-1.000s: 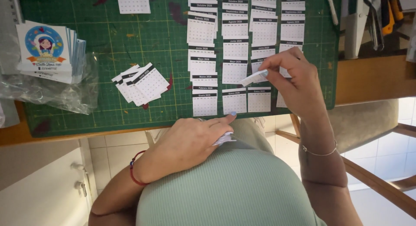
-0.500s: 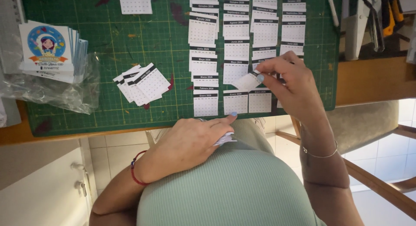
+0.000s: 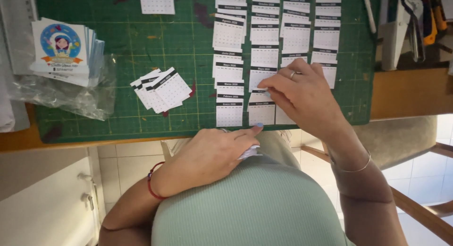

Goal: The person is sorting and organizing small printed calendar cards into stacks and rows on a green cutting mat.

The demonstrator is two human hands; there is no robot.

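My right hand rests on the green cutting mat, its fingertips pinching a small white calendar card down onto the overlapping columns of calendar cards. My left hand lies at the mat's near edge, against my body, closed on a thin stack of small cards that pokes out beside the fingers. A fanned loose pile of calendar cards lies left of the columns.
A stack of illustrated cards sits on a clear plastic bag at the left. Scissors and tools lie at the right of the mat. A single card lies at the mat's far edge. The wooden table edge shows on the right.
My right hand carried a card from above the mat's right columns leftward and down, laying it on the middle column. My left hand has stayed in place.
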